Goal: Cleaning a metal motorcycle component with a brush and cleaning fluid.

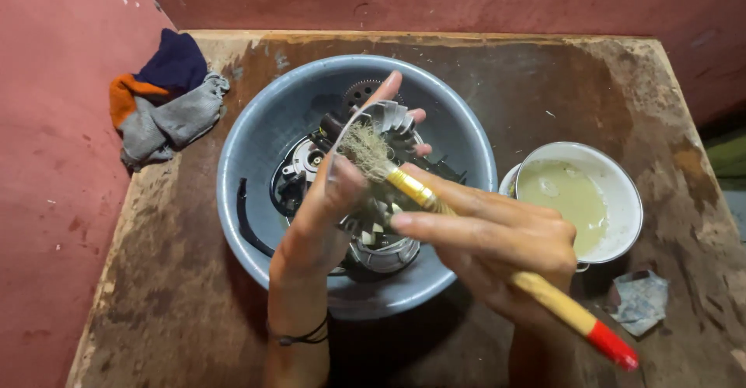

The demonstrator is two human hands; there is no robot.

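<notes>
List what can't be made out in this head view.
- Finned part: mostly hidden behind left hand and brush bristles.
- Parts in the basin: dark, overlapped by both hands.
- Right hand: wrist cut off by the bottom edge.
- Cup depth: liquid is cloudy.

a worn wooden table (536, 85), dark and stained, paler and scuffed along its edges, stands in a corner between dull red walls (54, 170). a large grey-blue basin (256, 139) sits in its middle. just right of the basin, touching or nearly so, stands a small white pot (625, 201) of cloudy yellowish liquid. near the pot, toward the front right, lies a crumpled scrap of paper (639, 301). at the back left corner a bundle of rags (165, 97), navy, orange and grey, hangs partly over the edge.
</notes>
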